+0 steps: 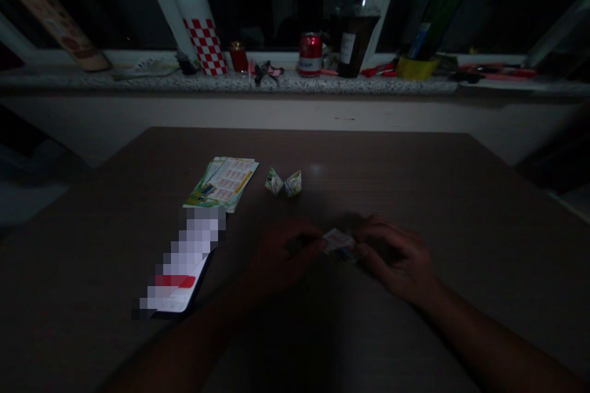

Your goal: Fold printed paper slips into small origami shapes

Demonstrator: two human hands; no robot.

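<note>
Between my two hands is a small folded piece of printed paper (340, 242), white with a darker patterned lower part. My left hand (286, 252) pinches its left corner between thumb and fingers. At the right corner, my right hand (400, 255) grips it the same way. Beyond my hands stand two small folded paper shapes (293, 184), pointed and printed in green and white, side by side. A stack of printed paper sheets (228, 181) lies to their left. The light is dim, so the folds of the held paper are hard to make out.
A lit phone (184, 276) lies left of my left arm, partly blurred out. Along the windowsill (286, 83) behind the table (391, 166) stand a checkered bottle (206, 43), a red can (310, 55), a dark cup (354, 43) and a green bottle (437, 12).
</note>
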